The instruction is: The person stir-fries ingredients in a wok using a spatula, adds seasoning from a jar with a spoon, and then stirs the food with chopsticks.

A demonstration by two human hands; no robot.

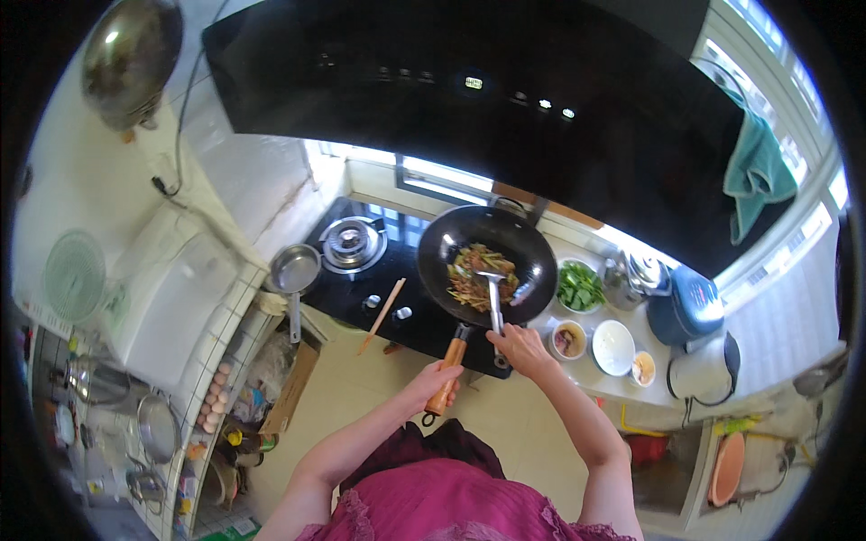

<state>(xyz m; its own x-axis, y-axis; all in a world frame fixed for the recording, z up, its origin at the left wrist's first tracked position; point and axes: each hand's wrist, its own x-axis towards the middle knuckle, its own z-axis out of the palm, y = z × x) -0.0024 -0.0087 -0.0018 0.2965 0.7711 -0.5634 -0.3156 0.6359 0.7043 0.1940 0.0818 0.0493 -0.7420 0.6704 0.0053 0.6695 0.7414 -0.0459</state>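
A black wok [433,257] with a wooden handle [455,353] rests over the right side of the stove. My left hand [433,384] is wrapped around that handle near its end. In my right hand [522,346] is a metal spatula [495,297], its blade down among the food. Cooked shredded food [467,270], brown with green pieces, lies in the middle of the wok; what it is exactly I cannot tell. A bowl of green leaves [580,285] stands just right of the wok.
A range hood [406,101] hangs low over the stove. Chopsticks [383,314] lie across the stove's front edge, left of the wok. A small saucepan [295,269] sits by the left burner [353,243]. Right are a white bowl [613,347], seasoning bowls [567,339] and a blue appliance [685,306].
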